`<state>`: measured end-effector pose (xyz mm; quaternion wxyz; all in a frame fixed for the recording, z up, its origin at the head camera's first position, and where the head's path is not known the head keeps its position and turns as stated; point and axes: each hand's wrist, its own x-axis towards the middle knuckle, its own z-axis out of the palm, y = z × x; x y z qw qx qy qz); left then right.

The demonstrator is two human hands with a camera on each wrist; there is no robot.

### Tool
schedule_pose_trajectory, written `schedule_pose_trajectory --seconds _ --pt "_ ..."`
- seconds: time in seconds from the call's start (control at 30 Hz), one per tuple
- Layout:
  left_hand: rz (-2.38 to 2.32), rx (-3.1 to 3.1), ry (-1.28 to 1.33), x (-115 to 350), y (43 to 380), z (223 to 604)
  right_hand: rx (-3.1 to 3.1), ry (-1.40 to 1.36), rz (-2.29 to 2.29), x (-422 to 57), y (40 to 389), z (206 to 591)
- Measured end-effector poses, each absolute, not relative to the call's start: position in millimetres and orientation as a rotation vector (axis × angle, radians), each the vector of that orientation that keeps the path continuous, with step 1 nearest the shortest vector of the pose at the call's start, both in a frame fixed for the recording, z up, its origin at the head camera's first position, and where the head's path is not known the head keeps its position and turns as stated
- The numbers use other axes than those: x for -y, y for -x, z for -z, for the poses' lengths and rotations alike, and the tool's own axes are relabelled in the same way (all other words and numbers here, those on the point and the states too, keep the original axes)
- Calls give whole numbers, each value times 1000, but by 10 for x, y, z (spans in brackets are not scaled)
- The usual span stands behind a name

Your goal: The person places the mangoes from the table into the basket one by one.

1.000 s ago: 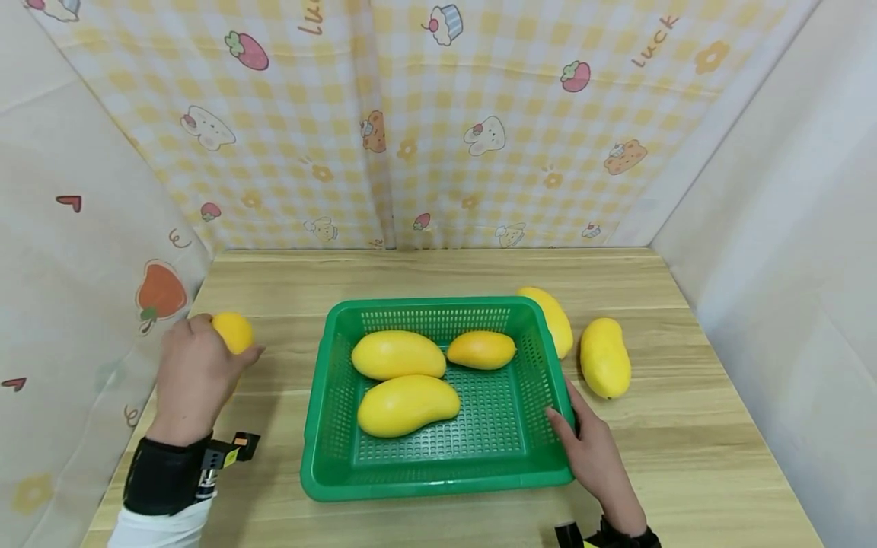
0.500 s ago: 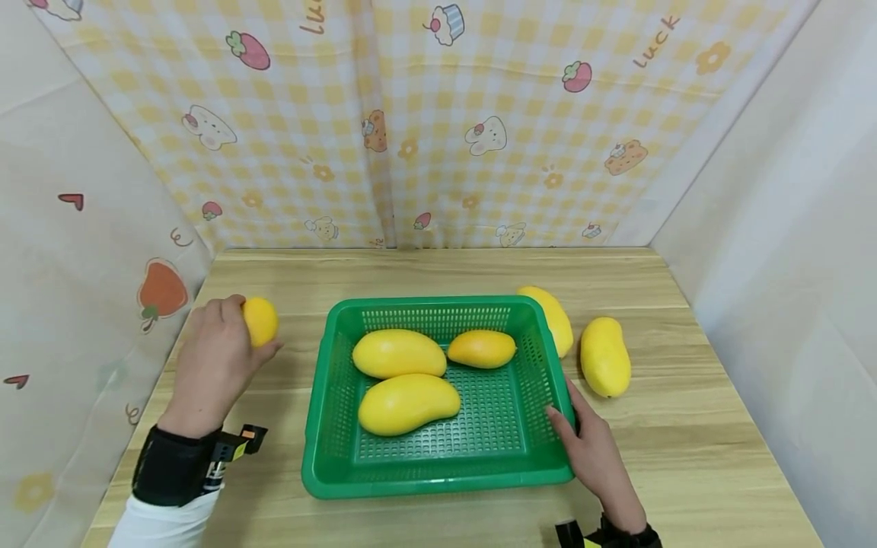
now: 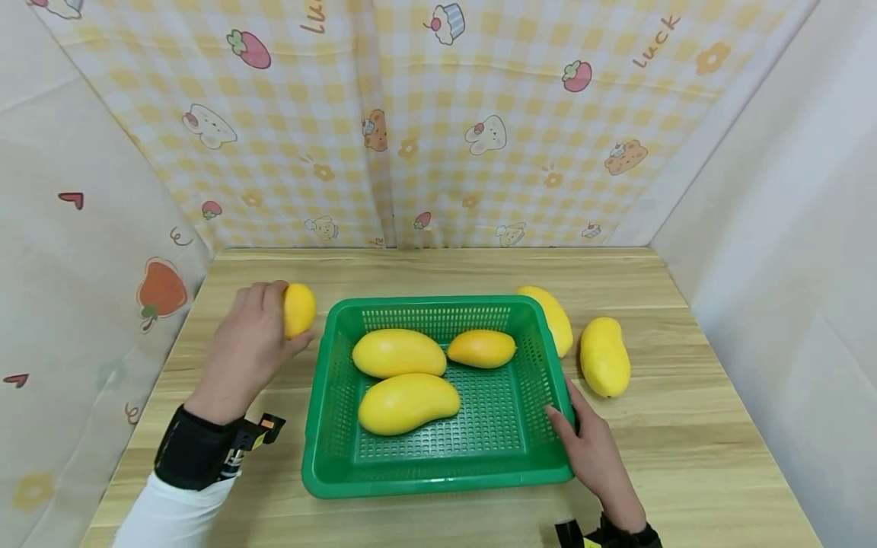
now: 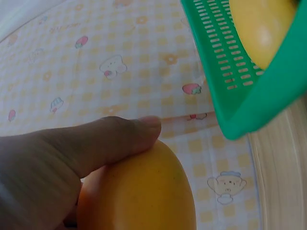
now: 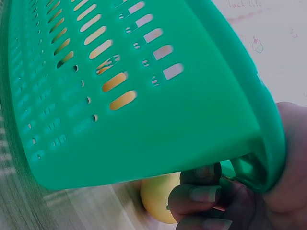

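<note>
My left hand (image 3: 248, 346) grips a yellow mango (image 3: 299, 310) just left of a green plastic basket (image 3: 438, 485). In the left wrist view the thumb lies along the side of this mango (image 4: 144, 191), and the basket's corner (image 4: 235, 120) is close by. Inside the basket are a large mango (image 3: 399, 353), a second large mango (image 3: 409, 404) in front of it, and a smaller, more orange mango (image 3: 482, 348). My right hand (image 3: 596, 457) holds the basket's right rim, thumb on the inner side; the right wrist view shows its fingers curled under the edge (image 5: 268, 158).
Right of the basket a mango (image 3: 555, 323) lies partly hidden behind the rim, with another mango (image 3: 605, 358) beside it. A wooden tabletop (image 3: 685, 457) bears everything. A checked cloth (image 3: 425, 129) hangs at the back, and pale cloth walls stand on both sides.
My left hand has carried the mango to the right and toward the back, up close to the basket's left side. The right hand and basket have stayed in place.
</note>
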<state>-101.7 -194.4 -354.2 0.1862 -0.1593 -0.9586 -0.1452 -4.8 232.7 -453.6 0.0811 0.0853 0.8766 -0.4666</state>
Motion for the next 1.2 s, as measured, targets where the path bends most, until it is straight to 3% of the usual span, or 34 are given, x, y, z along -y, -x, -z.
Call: schedule_pose_trajectory --seconds 1.2 --pt "193 2578 979 810 1136 3475 -2638 -217 1419 -2335 25 4538"
